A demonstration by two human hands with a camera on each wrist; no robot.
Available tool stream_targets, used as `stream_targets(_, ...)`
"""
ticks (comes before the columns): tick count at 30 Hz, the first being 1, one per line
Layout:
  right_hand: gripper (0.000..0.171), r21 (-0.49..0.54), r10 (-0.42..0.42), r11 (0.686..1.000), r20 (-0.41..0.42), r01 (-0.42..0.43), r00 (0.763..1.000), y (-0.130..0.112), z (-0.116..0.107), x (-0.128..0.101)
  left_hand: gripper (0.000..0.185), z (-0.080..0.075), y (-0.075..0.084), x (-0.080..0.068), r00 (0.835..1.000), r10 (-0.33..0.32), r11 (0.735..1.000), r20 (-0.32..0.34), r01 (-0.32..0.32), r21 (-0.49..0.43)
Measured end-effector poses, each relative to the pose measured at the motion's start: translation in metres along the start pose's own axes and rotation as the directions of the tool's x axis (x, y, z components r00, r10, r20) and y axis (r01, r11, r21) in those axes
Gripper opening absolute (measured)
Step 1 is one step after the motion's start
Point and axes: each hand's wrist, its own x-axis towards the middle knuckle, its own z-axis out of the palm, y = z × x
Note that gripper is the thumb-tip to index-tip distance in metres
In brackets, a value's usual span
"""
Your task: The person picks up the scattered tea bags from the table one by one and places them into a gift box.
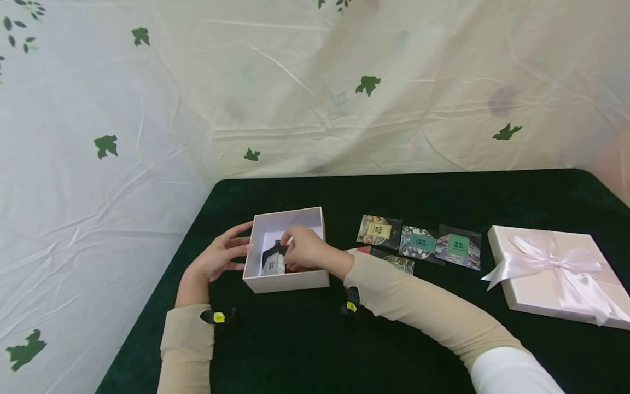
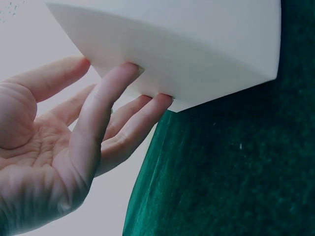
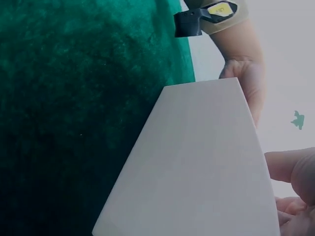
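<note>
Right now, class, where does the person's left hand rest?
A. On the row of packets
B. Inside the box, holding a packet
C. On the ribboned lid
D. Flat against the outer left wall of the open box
D: the left hand lays straight fingers against the outside wall of the open box, while the right hand reaches inside it.

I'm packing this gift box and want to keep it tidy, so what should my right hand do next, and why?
Probably lower the dark picture packet flat onto the floor of the open white cardboard box and let go: the right hand pinches it inside, tilted, while the left hand steadies the box's outer wall.
</note>
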Motion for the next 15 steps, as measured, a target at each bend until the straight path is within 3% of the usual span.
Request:
stream_targets(7, 0.024, -0.14, -0.06, 0.988, 0.015, 0.062, 0.998, -0.005, -0.005, -0.011, 0.069, 0.001, -0.001, 0.0, 1.0, 0.007, 1.0, 0.008, -0.007, -0.001)
stream_targets(15, 0.021, -0.181, -0.131, 0.976, -0.023, 0.125, 0.991, -0.007, -0.017, -0.027, 0.072, 0.001, 0.0, -0.001, 1.0, 0.01, 1.0, -0.005, -0.01, 0.004)
